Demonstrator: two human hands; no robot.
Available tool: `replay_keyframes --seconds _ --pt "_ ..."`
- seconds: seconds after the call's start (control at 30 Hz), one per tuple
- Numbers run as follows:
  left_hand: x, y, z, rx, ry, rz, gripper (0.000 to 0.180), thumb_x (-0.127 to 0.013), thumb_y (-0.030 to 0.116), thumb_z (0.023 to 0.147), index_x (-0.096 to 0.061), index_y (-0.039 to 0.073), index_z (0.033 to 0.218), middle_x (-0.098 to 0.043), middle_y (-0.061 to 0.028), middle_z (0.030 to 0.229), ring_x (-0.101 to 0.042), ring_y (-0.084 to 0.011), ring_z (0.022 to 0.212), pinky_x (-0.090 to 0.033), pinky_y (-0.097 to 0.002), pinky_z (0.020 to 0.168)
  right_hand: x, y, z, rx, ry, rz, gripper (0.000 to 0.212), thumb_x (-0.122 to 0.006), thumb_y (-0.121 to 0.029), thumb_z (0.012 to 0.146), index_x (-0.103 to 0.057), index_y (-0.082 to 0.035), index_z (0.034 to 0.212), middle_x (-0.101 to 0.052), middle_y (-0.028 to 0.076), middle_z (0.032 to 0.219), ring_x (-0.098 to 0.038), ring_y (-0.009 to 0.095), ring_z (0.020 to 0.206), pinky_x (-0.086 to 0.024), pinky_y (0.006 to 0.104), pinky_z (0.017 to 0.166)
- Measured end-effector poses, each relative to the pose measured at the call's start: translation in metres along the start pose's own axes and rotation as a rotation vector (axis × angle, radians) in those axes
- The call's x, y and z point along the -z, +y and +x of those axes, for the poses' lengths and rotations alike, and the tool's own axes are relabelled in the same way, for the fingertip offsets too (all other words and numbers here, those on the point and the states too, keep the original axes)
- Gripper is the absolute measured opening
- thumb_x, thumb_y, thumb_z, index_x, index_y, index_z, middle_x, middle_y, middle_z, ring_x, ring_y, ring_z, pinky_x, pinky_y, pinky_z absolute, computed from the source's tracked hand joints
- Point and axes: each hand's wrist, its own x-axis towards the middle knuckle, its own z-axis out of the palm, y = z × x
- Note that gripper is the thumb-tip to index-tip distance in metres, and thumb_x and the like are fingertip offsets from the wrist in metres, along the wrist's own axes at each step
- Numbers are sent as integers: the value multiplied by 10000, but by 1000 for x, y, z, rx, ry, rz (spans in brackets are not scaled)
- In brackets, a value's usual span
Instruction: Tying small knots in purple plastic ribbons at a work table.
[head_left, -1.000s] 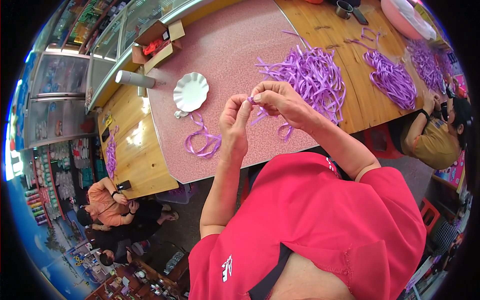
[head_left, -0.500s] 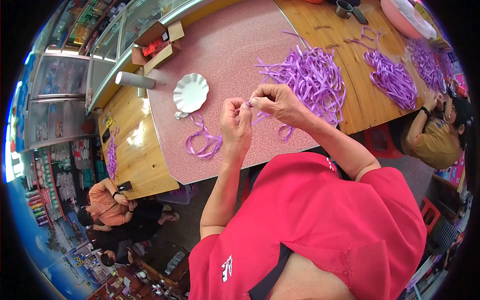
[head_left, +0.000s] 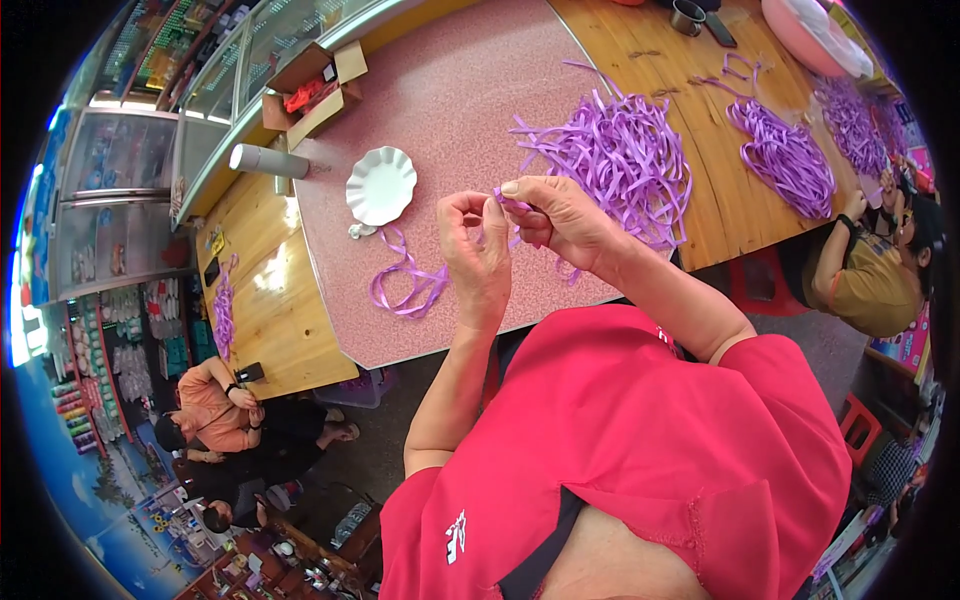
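Observation:
Above the pink speckled tabletop (head_left: pixel 450 90), my left hand (head_left: pixel 475 250) and my right hand (head_left: pixel 560 218) meet fingertip to fingertip. Both pinch a narrow purple ribbon (head_left: pixel 499 196), a bit of which shows between the thumbs. The rest of it is mostly covered by my fingers. Left of my left hand, a looped length of purple ribbon (head_left: pixel 425 292) lies on the table. Beyond my right hand spreads a big loose heap of purple ribbons (head_left: pixel 620 160). A white scalloped dish (head_left: pixel 381 185) sits farther left, with small white bits at its near edge.
A grey cylinder (head_left: pixel 268 161) and an open cardboard box (head_left: pixel 345 95) with red contents stand at the left. More ribbon bundles (head_left: pixel 785 160) lie on the wooden table to the right, near a metal cup (head_left: pixel 687 18). Co-workers sit at right (head_left: pixel 870 280) and lower left (head_left: pixel 215 410).
My right hand has turned and its fingers have shifted around the ribbon at my left fingertips. My left hand has tilted slightly. The table items have stayed put.

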Motion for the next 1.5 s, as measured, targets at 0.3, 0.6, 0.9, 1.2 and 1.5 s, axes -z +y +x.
replay_keyframes --seconds 0.3,0.6,0.9,1.2,1.5 --pt "11 14 8 -93 -101 147 75 -616 81 898 -608 7 889 -591 -97 872 -579 -210 813 -445 -337 746 -5 2 -6 317 148 -386 148 -658 -187 915 -683 -44 886 -522 -54 664 -437 33 585 -346 202 524" --pt "6 -1 16 -472 0 568 91 -665 39 804 -577 17 795 -604 -94 818 -586 -228 774 -441 -352 748 0 20 5 643 213 -644 152 -652 -193 920 -680 -46 897 -552 -39 729 -456 26 609 -347 190 505" --pt "-14 -23 4 31 103 -135 38 -615 22 870 -592 13 841 -581 -46 849 -549 -142 784 -437 -283 736 -6 20 4 159 137 60 148 -599 -230 954 -613 -101 883 -439 -77 654 -341 16 511 -283 188 443" --pt "-4 -22 3 -227 58 131 105 -589 29 906 -605 14 1008 -596 -62 959 -566 -152 893 -455 -306 803 -5 13 3 123 147 20 165 -605 -235 953 -612 -98 861 -421 -85 633 -324 9 499 -272 184 438" --pt "12 -13 13 296 -150 -402 198 -597 132 963 -581 -5 1106 -620 -61 1037 -580 -102 923 -458 -236 815 0 12 2 337 189 -371 162 -634 -238 938 -650 -81 898 -472 -78 634 -348 17 500 -273 192 451"
